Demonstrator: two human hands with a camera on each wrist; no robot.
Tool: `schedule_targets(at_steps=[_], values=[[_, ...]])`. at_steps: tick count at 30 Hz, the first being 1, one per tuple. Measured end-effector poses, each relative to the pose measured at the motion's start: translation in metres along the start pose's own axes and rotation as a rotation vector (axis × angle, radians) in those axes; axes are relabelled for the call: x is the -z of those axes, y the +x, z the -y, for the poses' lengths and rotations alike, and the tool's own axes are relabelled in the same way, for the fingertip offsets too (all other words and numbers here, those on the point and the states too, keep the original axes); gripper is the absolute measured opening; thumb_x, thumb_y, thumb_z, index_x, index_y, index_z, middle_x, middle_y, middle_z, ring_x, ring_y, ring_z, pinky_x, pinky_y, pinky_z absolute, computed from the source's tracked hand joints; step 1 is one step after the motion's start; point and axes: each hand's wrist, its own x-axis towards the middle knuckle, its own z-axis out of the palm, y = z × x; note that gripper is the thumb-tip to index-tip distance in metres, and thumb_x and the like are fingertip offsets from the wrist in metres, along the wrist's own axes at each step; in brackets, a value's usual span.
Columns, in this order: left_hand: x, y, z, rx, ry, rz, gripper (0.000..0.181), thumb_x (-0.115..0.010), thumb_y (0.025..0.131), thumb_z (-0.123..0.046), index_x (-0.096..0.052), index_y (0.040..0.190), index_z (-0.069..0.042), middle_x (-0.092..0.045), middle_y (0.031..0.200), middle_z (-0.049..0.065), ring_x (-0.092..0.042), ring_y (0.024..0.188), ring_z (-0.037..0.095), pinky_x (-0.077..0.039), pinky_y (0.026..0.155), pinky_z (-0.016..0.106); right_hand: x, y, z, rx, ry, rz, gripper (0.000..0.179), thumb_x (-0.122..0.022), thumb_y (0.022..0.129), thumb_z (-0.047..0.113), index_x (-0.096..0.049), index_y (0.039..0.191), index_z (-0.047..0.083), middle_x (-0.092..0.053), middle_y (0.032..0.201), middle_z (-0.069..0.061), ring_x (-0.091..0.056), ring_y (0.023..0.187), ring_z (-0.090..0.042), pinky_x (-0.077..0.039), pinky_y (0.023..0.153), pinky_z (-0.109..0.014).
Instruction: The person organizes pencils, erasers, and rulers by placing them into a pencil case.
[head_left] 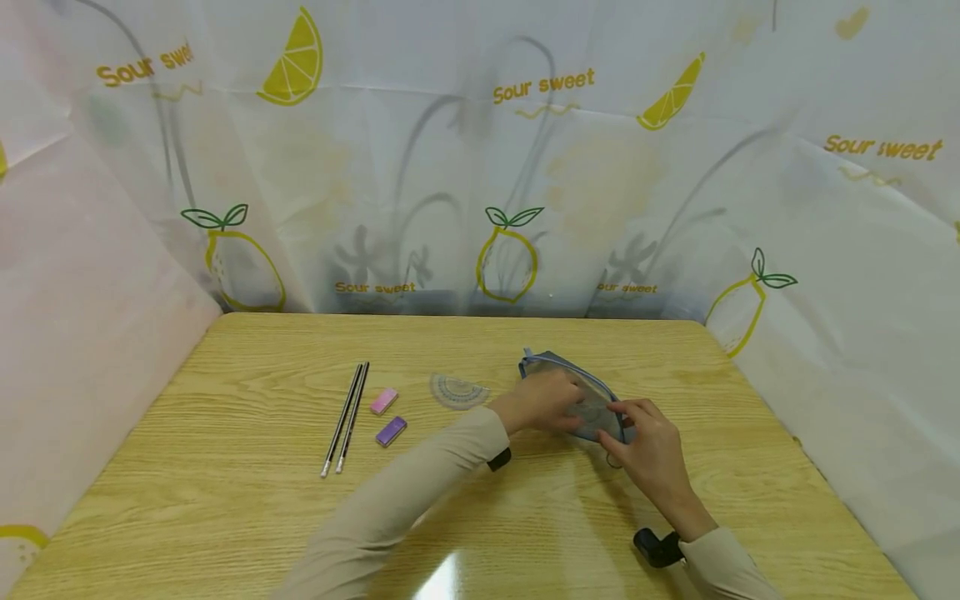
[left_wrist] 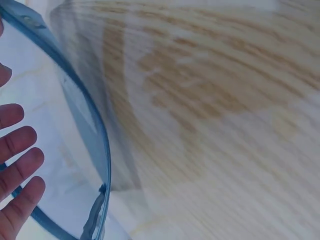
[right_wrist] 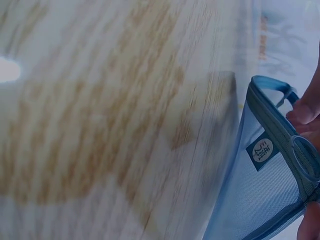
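Note:
A blue mesh zip pouch (head_left: 600,400) is held tilted over the right half of the table. In the right wrist view its zipper edge, a small label (right_wrist: 262,150) and a ring pull (right_wrist: 305,157) show. My right hand (head_left: 652,446) pinches the pouch's right end between thumb and fingers. Across the pouch's left part reaches my left hand (head_left: 546,400). The left wrist view has its fingers (left_wrist: 22,170) spread and fairly straight, inside the outline of the pouch's blue rim (left_wrist: 102,135).
Left of the pouch lie a clear protractor (head_left: 455,392), a pink eraser (head_left: 384,401) and a purple eraser (head_left: 392,431). Two dark pencils (head_left: 347,417) lie farther left on the wooden table (head_left: 225,433). A lemon-print curtain (head_left: 420,167) hangs behind and at both sides.

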Motion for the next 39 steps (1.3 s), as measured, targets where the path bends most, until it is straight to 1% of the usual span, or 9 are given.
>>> schedule_targets(at_steps=[2, 9, 15, 19, 23, 27, 32, 36, 39], values=[[0.004, -0.005, 0.002, -0.004, -0.016, -0.016, 0.027, -0.062, 0.095, -0.033, -0.072, 0.107, -0.01, -0.066, 0.102, 0.003, -0.063, 0.085, 0.013, -0.049, 0.07, 0.023, 0.0, 0.0, 0.0, 0.001, -0.002, -0.001, 0.043, -0.091, 0.058, -0.002, -0.07, 0.096, -0.003, -0.063, 0.093, -0.013, -0.062, 0.071, -0.023, -0.052, 0.055, -0.039], [0.016, -0.028, 0.009, -0.055, -0.058, -0.144, 0.024, -0.063, 0.095, -0.027, -0.07, 0.103, -0.006, -0.067, 0.1, 0.005, -0.063, 0.087, 0.016, -0.05, 0.076, 0.025, 0.001, 0.0, 0.001, -0.004, -0.005, 0.001, 0.042, -0.091, 0.059, -0.001, -0.071, 0.096, -0.001, -0.062, 0.093, -0.012, -0.061, 0.071, -0.022, -0.051, 0.053, -0.034], [0.024, -0.045, 0.014, -0.042, -0.036, -0.2, 0.021, -0.064, 0.094, -0.027, -0.07, 0.102, -0.009, -0.066, 0.099, 0.005, -0.062, 0.09, 0.019, -0.05, 0.079, 0.028, 0.001, 0.0, 0.0, -0.008, 0.014, 0.003, 0.042, -0.09, 0.059, -0.002, -0.071, 0.096, -0.002, -0.062, 0.092, -0.012, -0.061, 0.07, -0.021, -0.052, 0.053, -0.031], [0.027, -0.054, 0.017, -0.035, -0.018, -0.216, 0.02, -0.064, 0.093, -0.027, -0.07, 0.1, -0.009, -0.064, 0.094, 0.004, -0.061, 0.083, 0.017, -0.051, 0.073, 0.027, 0.0, 0.0, 0.0, -0.007, 0.02, 0.0, 0.042, -0.091, 0.059, -0.002, -0.071, 0.095, -0.003, -0.062, 0.092, -0.013, -0.062, 0.07, -0.021, -0.053, 0.054, -0.032], [0.029, -0.06, 0.019, -0.026, -0.01, -0.224, 0.022, -0.064, 0.094, -0.029, -0.07, 0.102, -0.01, -0.064, 0.095, 0.003, -0.06, 0.085, 0.017, -0.051, 0.074, 0.028, 0.0, 0.0, 0.0, -0.006, 0.023, -0.005, 0.042, -0.091, 0.059, -0.002, -0.071, 0.096, -0.003, -0.062, 0.093, -0.013, -0.063, 0.071, -0.022, -0.053, 0.054, -0.032], [0.032, -0.065, 0.022, -0.02, -0.034, -0.255, 0.022, -0.066, 0.093, -0.028, -0.071, 0.103, -0.009, -0.065, 0.098, 0.004, -0.06, 0.089, 0.019, -0.051, 0.077, 0.029, 0.001, 0.0, 0.0, -0.011, 0.027, -0.006, 0.042, -0.09, 0.06, -0.002, -0.071, 0.097, -0.003, -0.062, 0.094, -0.013, -0.062, 0.069, -0.022, -0.053, 0.053, -0.032], [0.033, -0.073, 0.026, -0.015, -0.063, -0.287, 0.016, -0.069, 0.091, -0.024, -0.069, 0.097, -0.009, -0.062, 0.092, 0.004, -0.059, 0.083, 0.019, -0.05, 0.072, 0.03, 0.001, 0.0, 0.001, -0.018, 0.028, -0.001, 0.042, -0.09, 0.06, -0.002, -0.071, 0.097, -0.003, -0.062, 0.095, -0.014, -0.063, 0.075, -0.024, -0.054, 0.055, -0.033], [0.033, -0.078, 0.029, -0.002, -0.047, -0.289, 0.017, -0.068, 0.091, -0.025, -0.068, 0.097, -0.01, -0.061, 0.089, 0.003, -0.058, 0.08, 0.019, -0.049, 0.068, 0.031, 0.002, 0.0, 0.001, -0.018, 0.032, -0.001, 0.042, -0.09, 0.06, -0.002, -0.071, 0.097, -0.003, -0.062, 0.095, -0.014, -0.064, 0.076, -0.024, -0.054, 0.055, -0.034], [0.034, -0.081, 0.029, 0.014, -0.026, -0.28, 0.022, -0.067, 0.092, -0.028, -0.068, 0.102, -0.009, -0.062, 0.092, 0.003, -0.059, 0.082, 0.019, -0.05, 0.068, 0.033, 0.002, 0.0, 0.0, -0.015, 0.036, -0.003, 0.042, -0.09, 0.06, -0.003, -0.071, 0.097, -0.002, -0.062, 0.095, -0.013, -0.063, 0.075, -0.023, -0.054, 0.055, -0.033]])
